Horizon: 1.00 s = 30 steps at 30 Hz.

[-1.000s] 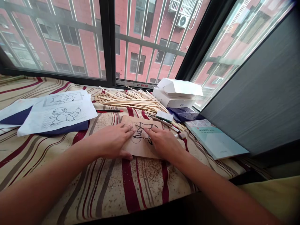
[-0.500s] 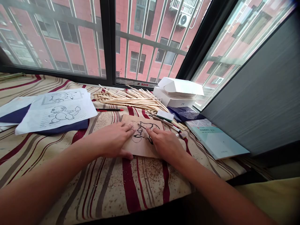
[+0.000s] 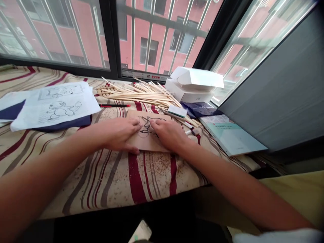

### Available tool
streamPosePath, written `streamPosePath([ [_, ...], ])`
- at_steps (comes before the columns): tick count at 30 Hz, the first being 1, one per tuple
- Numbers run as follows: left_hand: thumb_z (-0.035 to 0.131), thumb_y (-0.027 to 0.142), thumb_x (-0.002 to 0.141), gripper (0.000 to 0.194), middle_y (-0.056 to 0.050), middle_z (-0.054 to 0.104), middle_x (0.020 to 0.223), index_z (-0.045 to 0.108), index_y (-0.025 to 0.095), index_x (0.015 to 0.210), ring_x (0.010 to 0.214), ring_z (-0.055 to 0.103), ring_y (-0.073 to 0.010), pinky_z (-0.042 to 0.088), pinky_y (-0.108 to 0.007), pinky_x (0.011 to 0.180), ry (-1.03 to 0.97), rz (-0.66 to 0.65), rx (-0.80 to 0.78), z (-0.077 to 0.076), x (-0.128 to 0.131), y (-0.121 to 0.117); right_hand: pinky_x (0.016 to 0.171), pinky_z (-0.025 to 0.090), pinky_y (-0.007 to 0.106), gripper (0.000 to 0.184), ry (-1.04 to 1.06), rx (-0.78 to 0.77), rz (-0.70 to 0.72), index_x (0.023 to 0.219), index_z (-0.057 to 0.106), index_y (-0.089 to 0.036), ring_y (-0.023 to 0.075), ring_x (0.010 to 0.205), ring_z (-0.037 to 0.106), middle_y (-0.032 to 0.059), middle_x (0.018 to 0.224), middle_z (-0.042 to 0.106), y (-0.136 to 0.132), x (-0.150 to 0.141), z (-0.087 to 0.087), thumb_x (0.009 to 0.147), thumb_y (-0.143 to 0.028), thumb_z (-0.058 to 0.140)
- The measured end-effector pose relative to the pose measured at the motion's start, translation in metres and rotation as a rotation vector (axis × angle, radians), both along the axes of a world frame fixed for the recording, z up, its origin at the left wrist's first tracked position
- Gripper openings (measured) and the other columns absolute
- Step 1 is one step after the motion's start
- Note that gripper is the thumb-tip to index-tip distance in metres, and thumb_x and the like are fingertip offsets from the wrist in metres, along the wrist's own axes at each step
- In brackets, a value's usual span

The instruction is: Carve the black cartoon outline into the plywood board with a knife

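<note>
A thin brown board [image 3: 149, 145] with a black line drawing lies flat on the striped cloth in front of me. On its left edge rests my left hand [image 3: 121, 135], fingers stretched over the surface and thumb apart near the lower edge. My right hand [image 3: 169, 135] lies over the right part of the board, its fingers reaching left across the drawing and covering some of it. I see nothing held in either hand. Light crumbs or shavings are scattered over the cloth [image 3: 157, 175] below the board.
Paper sheets [image 3: 63, 101] with printed line drawings lie at left, near a black and red pen [image 3: 115, 105]. Behind the board are many thin wooden sticks [image 3: 141, 94] and a white box [image 3: 194, 84]. A pale green book [image 3: 235, 135] lies at right, by barred windows.
The view has tilted down, so everything sits higher and a pale object shows at the bottom. My right hand has shifted slightly over the drawing; both hands stay on the board.
</note>
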<state>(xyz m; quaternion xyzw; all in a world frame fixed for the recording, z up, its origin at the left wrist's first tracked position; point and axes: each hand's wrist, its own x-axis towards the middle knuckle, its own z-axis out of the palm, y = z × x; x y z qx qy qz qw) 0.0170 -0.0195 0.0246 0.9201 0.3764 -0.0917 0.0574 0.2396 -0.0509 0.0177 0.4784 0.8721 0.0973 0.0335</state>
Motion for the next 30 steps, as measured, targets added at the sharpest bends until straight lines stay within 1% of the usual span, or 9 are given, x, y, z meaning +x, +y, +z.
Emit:
streamPosePath([
  [6,0.070,0.074,0.081,0.093,-0.017,0.051,0.163,0.054,0.021,0.156,0.141,0.054,-0.0420,0.040,-0.047,0.119,-0.017,-0.030,0.011,-0.004,-0.002,0.007,0.062,0.036,0.037,0.053,-0.033,-0.013,0.085,0.152,0.057,-0.003,0.0284,0.089,0.070,0.0201,0.117,0.076,0.003,0.003,0.003,0.105,-0.009,0.033],
  [11,0.063,0.068,0.090,0.084,-0.014,0.058,0.156,0.055,0.012,0.152,0.132,0.059,-0.0332,0.039,-0.043,0.118,0.040,-0.009,-0.011,0.010,0.001,0.005,0.064,0.031,0.036,0.048,0.024,0.007,0.133,0.139,0.067,-0.005,0.0261,0.086,0.066,0.0194,0.113,0.077,0.007,0.004,0.003,0.104,-0.011,0.036],
  [15,0.056,0.078,0.088,0.076,-0.009,0.067,0.145,0.071,0.020,0.136,0.128,0.063,-0.0312,0.045,-0.042,0.111,0.035,-0.028,-0.053,0.017,-0.001,0.029,0.062,0.029,0.035,0.048,0.087,0.073,0.102,0.142,0.068,-0.011,0.0242,0.083,0.066,0.0152,0.111,0.077,0.007,0.014,-0.005,0.102,-0.013,0.041],
  [18,0.049,0.078,0.090,0.065,-0.001,0.076,0.113,0.079,0.027,0.116,0.106,0.072,-0.0267,0.051,-0.046,0.100,-0.046,-0.019,0.030,0.006,-0.002,0.049,0.065,0.032,0.034,0.041,0.195,0.149,0.102,0.128,0.077,-0.019,0.0231,0.088,0.067,0.0099,0.106,0.079,0.008,0.022,-0.012,0.099,-0.016,0.047],
  [20,0.044,0.066,0.097,0.056,-0.003,0.074,0.101,0.080,0.025,0.108,0.101,0.072,-0.0243,0.052,-0.042,0.098,-0.156,0.020,0.188,-0.007,-0.001,0.055,0.067,0.035,0.034,0.039,0.226,0.152,0.101,0.123,0.079,-0.021,0.0234,0.090,0.069,0.0083,0.105,0.080,0.009,0.024,-0.013,0.099,-0.019,0.049],
  [22,0.043,0.054,0.100,0.051,-0.010,0.071,0.112,0.078,0.019,0.109,0.110,0.068,-0.0266,0.051,-0.042,0.101,-0.223,0.022,0.324,-0.022,0.001,0.056,0.071,0.039,0.034,0.039,0.231,0.115,0.097,0.122,0.080,-0.021,0.0244,0.091,0.070,0.0084,0.104,0.081,0.009,0.023,-0.013,0.099,-0.020,0.050],
  [24,0.041,0.051,0.101,0.053,-0.017,0.067,0.125,0.074,0.012,0.118,0.124,0.062,-0.0321,0.048,-0.047,0.109,-0.242,0.049,0.399,-0.036,0.002,0.055,0.076,0.043,0.035,0.040,0.255,0.082,0.080,0.124,0.080,-0.020,0.0254,0.093,0.071,0.0093,0.106,0.082,0.009,0.022,-0.012,0.099,-0.020,0.050],
  [27,0.034,0.054,0.102,0.066,-0.025,0.059,0.141,0.065,0.004,0.131,0.137,0.053,-0.0387,0.041,-0.053,0.118,-0.232,0.119,0.361,-0.049,0.003,0.057,0.083,0.047,0.036,0.042,0.315,0.058,0.044,0.130,0.079,-0.019,0.0270,0.100,0.073,0.0106,0.114,0.081,0.008,0.020,-0.012,0.100,-0.019,0.049],
  [30,0.033,0.060,0.101,0.070,-0.023,0.058,0.143,0.065,0.005,0.131,0.142,0.049,-0.0403,0.036,-0.054,0.121,-0.260,0.178,0.327,-0.053,0.001,0.063,0.088,0.049,0.038,0.044,0.337,0.030,0.023,0.134,0.077,-0.018,0.0283,0.103,0.073,0.0112,0.117,0.081,0.008,0.019,-0.013,0.100,-0.019,0.049],
])
